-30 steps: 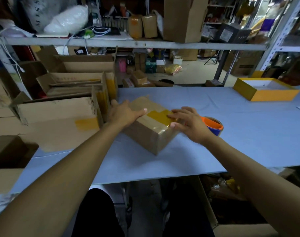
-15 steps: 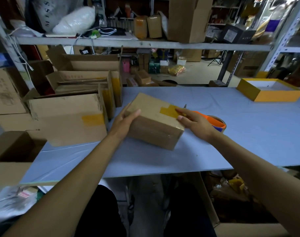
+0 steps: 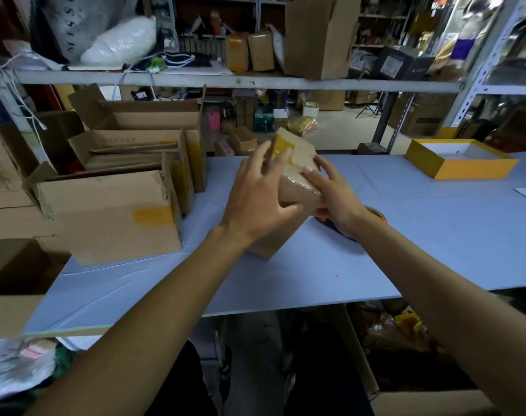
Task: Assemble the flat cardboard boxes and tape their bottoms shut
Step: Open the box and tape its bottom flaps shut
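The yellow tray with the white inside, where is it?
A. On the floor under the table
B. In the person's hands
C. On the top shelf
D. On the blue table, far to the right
D: the yellow tray rests on the blue table, far right of the right hand, apart from both hands.

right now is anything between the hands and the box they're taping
Nothing visible. The left hand and the right hand both lie directly on the tilted cardboard box. The tape roll sits behind the right wrist.

Assembled boxes [image 3: 111, 217] crowd table [image 3: 436, 235] left; right side open up to yellow tray [image 3: 460, 159].
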The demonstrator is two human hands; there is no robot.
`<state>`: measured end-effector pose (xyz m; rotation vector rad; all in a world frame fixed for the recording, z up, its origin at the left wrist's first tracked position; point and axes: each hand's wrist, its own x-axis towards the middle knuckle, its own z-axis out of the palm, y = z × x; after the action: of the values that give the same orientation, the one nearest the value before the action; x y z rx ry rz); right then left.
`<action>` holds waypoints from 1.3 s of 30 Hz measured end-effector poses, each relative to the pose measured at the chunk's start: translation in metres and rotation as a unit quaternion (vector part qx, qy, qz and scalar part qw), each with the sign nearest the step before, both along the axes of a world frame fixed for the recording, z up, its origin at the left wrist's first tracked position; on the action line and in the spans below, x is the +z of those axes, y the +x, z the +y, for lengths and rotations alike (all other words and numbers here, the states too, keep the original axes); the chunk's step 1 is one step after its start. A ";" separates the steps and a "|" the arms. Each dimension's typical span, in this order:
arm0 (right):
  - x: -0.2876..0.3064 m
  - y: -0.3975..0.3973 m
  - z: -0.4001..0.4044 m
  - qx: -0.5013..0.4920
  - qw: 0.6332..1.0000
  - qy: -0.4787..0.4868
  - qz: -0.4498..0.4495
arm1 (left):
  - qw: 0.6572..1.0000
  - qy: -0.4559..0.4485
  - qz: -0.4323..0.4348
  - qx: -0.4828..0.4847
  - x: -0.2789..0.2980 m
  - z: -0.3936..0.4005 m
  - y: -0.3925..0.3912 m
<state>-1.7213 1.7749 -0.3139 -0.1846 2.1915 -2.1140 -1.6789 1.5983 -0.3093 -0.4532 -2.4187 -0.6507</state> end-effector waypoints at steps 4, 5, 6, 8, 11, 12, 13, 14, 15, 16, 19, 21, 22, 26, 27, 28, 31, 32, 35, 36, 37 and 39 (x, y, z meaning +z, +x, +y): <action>-0.006 -0.001 0.016 0.005 1.000 -0.006 0.000 | 0.989 0.107 -0.088 -0.042 -0.014 -0.002 -0.007; -0.006 -0.001 0.017 0.006 1.000 -0.006 0.001 | 0.989 0.113 -0.088 -0.049 -0.016 -0.002 -0.007; -0.006 0.000 0.018 0.007 1.000 -0.008 0.002 | 0.987 0.119 -0.089 -0.056 -0.016 -0.001 -0.008; -0.007 0.001 0.020 0.006 1.000 -0.015 -0.003 | 0.983 0.133 -0.107 -0.072 -0.016 0.000 -0.009; -0.001 0.003 0.026 -0.012 1.000 0.027 -0.005 | 0.982 0.105 -0.130 -0.085 -0.015 -0.003 -0.011; 0.002 0.002 0.029 -0.020 0.998 0.062 -0.004 | 0.986 0.071 -0.129 -0.083 -0.015 -0.003 -0.012; 0.004 0.002 0.031 -0.017 0.995 0.094 -0.007 | 0.989 0.030 -0.123 -0.078 -0.015 -0.002 -0.012; 0.005 0.002 0.032 0.005 0.994 0.112 -0.018 | 0.991 -0.013 -0.117 -0.070 -0.016 0.000 -0.011; 0.004 0.004 0.032 0.038 0.992 0.115 -0.034 | 0.990 -0.056 -0.114 -0.069 -0.017 0.003 -0.009; -0.001 0.005 0.032 0.069 0.990 0.116 -0.049 | 0.986 -0.095 -0.117 -0.075 -0.020 0.006 -0.007; -0.022 0.005 0.027 0.106 0.985 0.123 -0.051 | 0.965 -0.188 -0.155 -0.093 -0.028 0.008 -0.004; -0.031 0.003 0.027 0.110 0.987 0.108 -0.053 | 0.957 -0.198 -0.189 -0.091 -0.029 0.002 -0.005; -0.033 0.002 0.027 0.109 0.987 0.103 -0.057 | 0.956 -0.198 -0.200 -0.088 -0.028 -0.002 -0.007; -0.040 -0.001 0.032 0.112 0.986 0.103 -0.067 | 0.950 -0.214 -0.226 -0.022 -0.026 -0.027 -0.007; -0.042 -0.002 0.032 0.114 0.987 0.097 -0.064 | 0.949 -0.204 -0.242 0.008 -0.028 -0.035 -0.005; -0.043 -0.002 0.033 0.114 0.988 0.087 -0.062 | 0.947 -0.182 -0.262 0.044 -0.032 -0.041 -0.003; -0.047 -0.002 0.035 0.118 0.990 0.046 -0.066 | 0.933 -0.017 -0.339 0.121 -0.046 -0.056 0.001; -0.049 -0.002 0.035 0.123 0.989 0.035 -0.067 | 0.928 0.068 -0.349 0.113 -0.049 -0.058 0.001; -0.053 -0.004 0.036 0.133 0.989 -0.006 -0.059 | 0.925 0.229 -0.300 0.044 -0.055 -0.061 -0.003; -0.053 -0.005 0.037 0.132 0.990 -0.028 -0.045 | 0.931 0.242 -0.272 0.028 -0.055 -0.062 -0.006; -0.053 -0.006 0.037 0.126 0.991 -0.047 -0.025 | 0.938 0.244 -0.244 0.016 -0.054 -0.063 -0.008; -0.053 -0.007 0.034 0.084 0.995 -0.049 0.009 | 0.949 0.236 -0.209 0.008 -0.052 -0.066 -0.014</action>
<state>-1.7287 1.8093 -0.3671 -0.3809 2.0048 -2.1351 -1.6926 1.5323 -0.3616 -0.0979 -2.5191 -1.3913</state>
